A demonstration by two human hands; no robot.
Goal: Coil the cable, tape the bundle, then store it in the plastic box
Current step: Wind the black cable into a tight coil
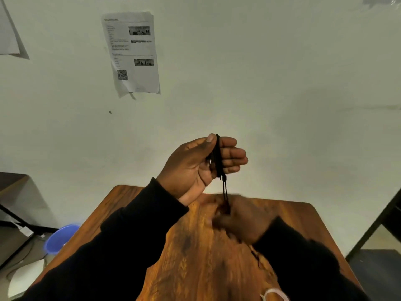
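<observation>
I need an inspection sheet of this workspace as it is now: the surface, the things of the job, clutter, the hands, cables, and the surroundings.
Surface: wooden table, mostly bare.
Job's things: black cable, loops gathered upright in the left hand; no tape or plastic box seen.
Clutter: white object at the table's near edge, cut off, unclear.
Hands: left hand raised, thumb pinning the loops against the fingers; right hand lower, blurred, at the cable's hanging strand.
Cables: one strand hangs from the bundle down to the right hand.
Surroundings: printed sheet on the wall; blue basin on the floor, left.
</observation>
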